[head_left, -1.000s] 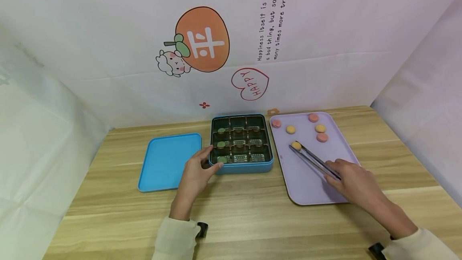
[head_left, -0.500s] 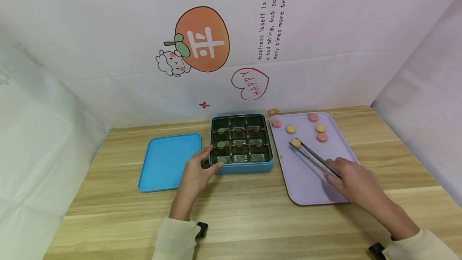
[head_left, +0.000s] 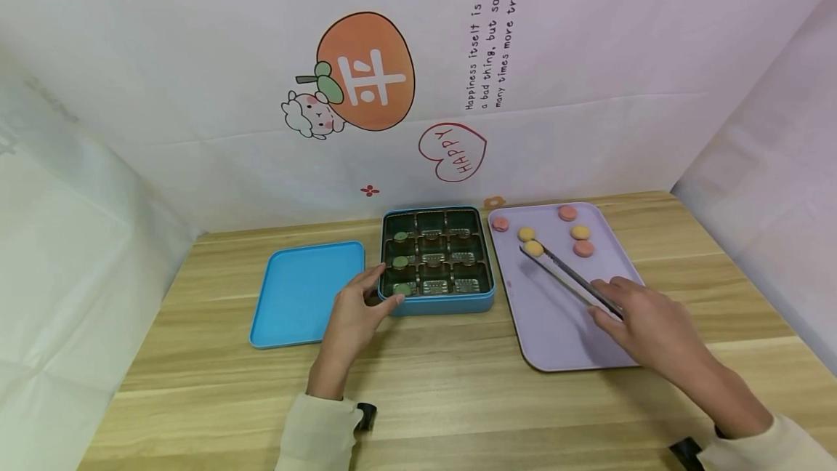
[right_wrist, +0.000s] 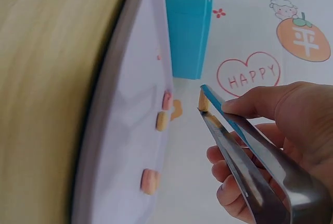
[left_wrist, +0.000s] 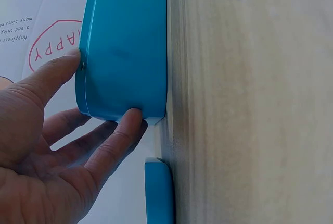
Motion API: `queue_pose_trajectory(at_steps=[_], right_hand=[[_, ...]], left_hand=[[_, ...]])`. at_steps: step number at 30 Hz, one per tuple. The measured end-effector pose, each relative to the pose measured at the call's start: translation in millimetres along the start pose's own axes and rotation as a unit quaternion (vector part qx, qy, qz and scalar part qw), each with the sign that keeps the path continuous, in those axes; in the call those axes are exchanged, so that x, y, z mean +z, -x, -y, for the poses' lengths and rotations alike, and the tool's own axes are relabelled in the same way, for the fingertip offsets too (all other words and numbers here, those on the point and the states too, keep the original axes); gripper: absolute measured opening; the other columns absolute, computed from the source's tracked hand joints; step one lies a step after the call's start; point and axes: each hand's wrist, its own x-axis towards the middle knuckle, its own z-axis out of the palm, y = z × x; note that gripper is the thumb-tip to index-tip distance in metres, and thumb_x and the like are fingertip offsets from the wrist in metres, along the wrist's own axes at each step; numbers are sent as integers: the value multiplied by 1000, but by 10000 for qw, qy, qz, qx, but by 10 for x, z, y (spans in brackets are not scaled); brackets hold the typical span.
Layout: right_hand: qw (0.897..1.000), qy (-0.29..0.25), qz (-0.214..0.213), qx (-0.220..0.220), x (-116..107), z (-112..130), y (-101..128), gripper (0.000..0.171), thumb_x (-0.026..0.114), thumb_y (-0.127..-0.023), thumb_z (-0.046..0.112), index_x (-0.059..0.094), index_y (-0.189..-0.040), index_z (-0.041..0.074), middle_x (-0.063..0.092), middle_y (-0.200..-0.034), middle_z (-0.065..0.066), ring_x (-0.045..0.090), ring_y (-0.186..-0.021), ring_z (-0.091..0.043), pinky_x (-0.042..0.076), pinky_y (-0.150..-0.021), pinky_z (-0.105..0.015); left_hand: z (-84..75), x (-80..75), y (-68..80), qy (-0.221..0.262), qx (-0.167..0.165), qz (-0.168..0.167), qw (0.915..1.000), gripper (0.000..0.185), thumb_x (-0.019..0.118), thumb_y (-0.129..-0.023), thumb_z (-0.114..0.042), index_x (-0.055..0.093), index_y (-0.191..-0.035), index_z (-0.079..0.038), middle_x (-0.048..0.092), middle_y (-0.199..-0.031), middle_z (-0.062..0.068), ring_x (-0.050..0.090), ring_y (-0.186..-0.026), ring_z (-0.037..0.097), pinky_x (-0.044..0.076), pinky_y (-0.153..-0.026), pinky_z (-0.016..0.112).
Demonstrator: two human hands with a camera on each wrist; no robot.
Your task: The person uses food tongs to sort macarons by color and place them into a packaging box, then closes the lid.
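Note:
My right hand (head_left: 657, 322) grips metal tongs (head_left: 572, 278), whose tips pinch a yellow macaron (head_left: 533, 248). In the right wrist view this macaron (right_wrist: 203, 100) is held up off the lilac tray (head_left: 562, 340). Several pink and yellow macarons lie on the tray, including a pink macaron (head_left: 583, 248) and a yellow macaron (head_left: 580, 232). My left hand (head_left: 356, 311) touches the near left corner of a blue box (head_left: 451, 304), thumb at the rim and fingers along the side. Green macarons (head_left: 401, 262) fill the left column of its divided insert.
A blue lid (head_left: 307, 293) lies on the wooden table (head_left: 445, 398), left of the box. A printed white cloth (head_left: 575, 57) hangs behind the table, close to the box and tray. The tray stands just right of the box.
My right hand has raised the tongs with the yellow macaron, shifting it slightly up and left in the head view. My left hand and the box have stayed in place.

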Motion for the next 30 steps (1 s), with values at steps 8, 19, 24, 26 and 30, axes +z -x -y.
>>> queue_pose_trajectory(at_steps=[8,19,24,26,30], right_hand=[[9996,79,-199,-174,-79,125,0,34,85,-86,17,77,-114,0,68,-85,-3,43,-61,-10,34,-50,-27],[9978,119,-426,-492,-122,284,-44,31,84,-85,18,76,-112,8,68,-88,1,50,-65,-10,40,-49,-33],[9975,161,-408,-559,-123,356,-70,31,84,-86,20,76,-113,8,70,-89,0,53,-65,-10,43,-49,-34],[9973,170,-382,-609,-117,387,-82,31,84,-86,20,77,-114,8,70,-89,0,54,-66,-10,45,-50,-34],[9971,119,-289,-695,-96,450,-108,31,82,-87,20,77,-115,9,70,-91,1,55,-67,-10,46,-52,-34]], left_hand=[[0,-4,2,-31,-5,-5,10000,69,81,-94,-24,52,-155,-9,47,-161,19,58,-137,38,55,-104,53],[-15,-4,5,-27,-12,10,10000,68,81,-94,-22,52,-155,-9,47,-162,19,51,-144,40,54,-106,54],[-8,-4,5,5,-36,26,10000,68,80,-95,-22,52,-155,-9,47,-162,18,51,-144,40,54,-106,53],[-7,-3,4,6,-28,25,10000,68,80,-95,-22,52,-155,-8,47,-162,18,52,-144,40,54,-106,53],[-11,-5,5,4,-22,17,10000,68,80,-95,-22,52,-155,-8,47,-162,18,50,-145,40,54,-106,54]])
